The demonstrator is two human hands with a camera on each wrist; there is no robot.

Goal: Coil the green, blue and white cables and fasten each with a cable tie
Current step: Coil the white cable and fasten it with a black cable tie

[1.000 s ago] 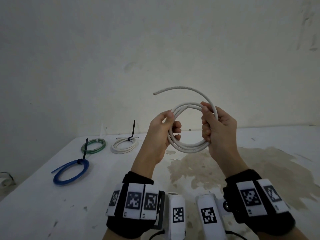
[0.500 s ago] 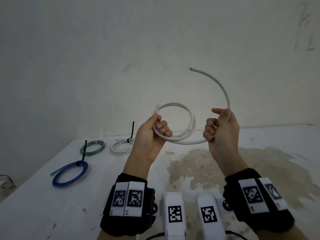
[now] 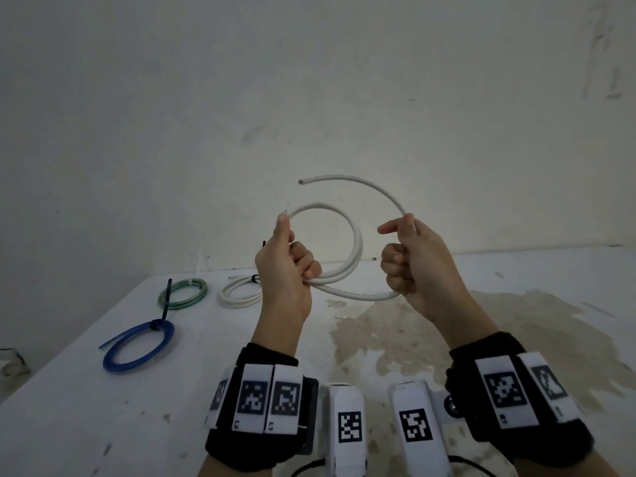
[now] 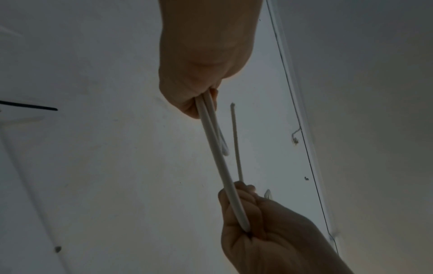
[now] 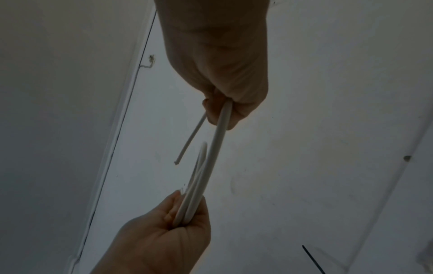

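Observation:
Both hands hold a white cable (image 3: 358, 247) in the air above the table. My left hand (image 3: 292, 261) grips the bundled loops (image 4: 211, 118) where they cross. My right hand (image 3: 406, 259) grips the free length (image 5: 219, 128), whose loose end (image 3: 303, 181) arcs up and back to the left over the loop. On the table at the left lie three tied coils: a blue coil (image 3: 137, 346) nearest, a green coil (image 3: 184, 293) behind it, and a white coil (image 3: 239, 292) partly hidden by my left hand. Each carries a black cable tie (image 3: 167, 297).
The white table (image 3: 103, 425) meets a pale wall at the back. A large brown stain (image 3: 430, 335) spreads over the table's right half, under my hands. Its left edge drops off near a small object (image 3: 10, 363) on the floor.
My right hand has swung the cable's free end from high on the right up and over to the left, above the loop. The hands stay apart, after being close together one second ago.

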